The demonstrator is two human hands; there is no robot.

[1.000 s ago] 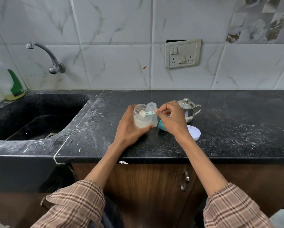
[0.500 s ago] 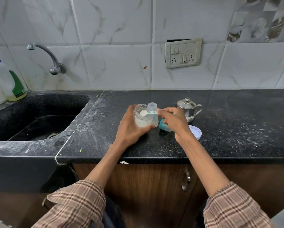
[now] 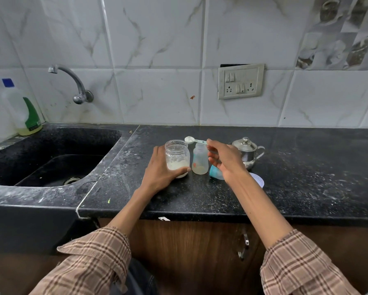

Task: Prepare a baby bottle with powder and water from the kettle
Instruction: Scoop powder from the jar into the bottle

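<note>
A clear jar with white powder in its bottom stands upright on the black counter, and my left hand grips it from the left. Right beside it stands a small open baby bottle. My right hand pinches the handle of a small scoop heaped with white powder, held just above and between the jar's rim and the bottle's mouth. A small steel kettle with its lid on sits behind my right hand.
The teal bottle cap and a white lid lie on the counter under my right wrist. A black sink with a tap lies to the left, with a detergent bottle in the corner. Spilled powder dusts the counter.
The jar has gone from tilted to upright on the counter. My right hand has lifted the filled scoop out of the jar and holds it above the rim, near the bottle.
</note>
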